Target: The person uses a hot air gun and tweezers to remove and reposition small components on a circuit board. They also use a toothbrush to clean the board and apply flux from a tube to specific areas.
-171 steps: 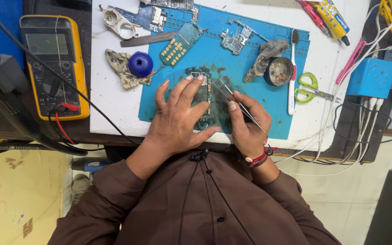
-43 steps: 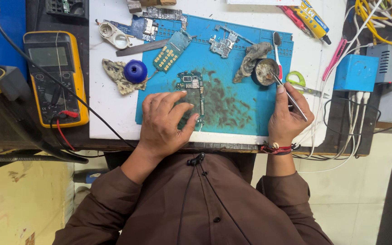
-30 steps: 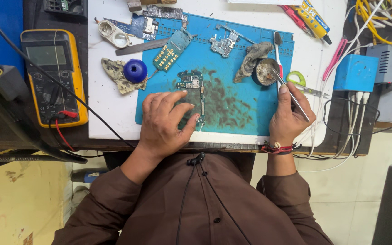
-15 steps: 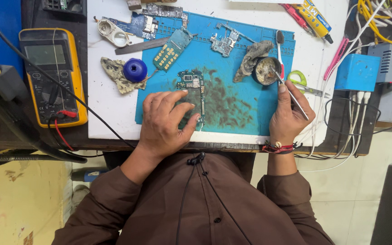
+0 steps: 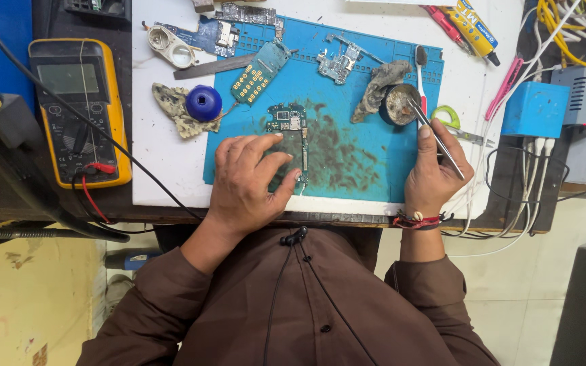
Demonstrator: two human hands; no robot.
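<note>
Worktop [image 5: 171, 169] carries one blue mat [image 5: 347, 142], one yellow multimeter [image 5: 79, 108], one round tin [image 5: 399, 105]. One green circuit board [image 5: 289, 132] lies mid-mat. Left hand [image 5: 249, 183] flat, fingers spread, pressing the board's lower end. Right hand [image 5: 435, 169] at the mat's right edge, grip pinched on one pair of tweezers [image 5: 435, 139], tips at the tin.
</note>
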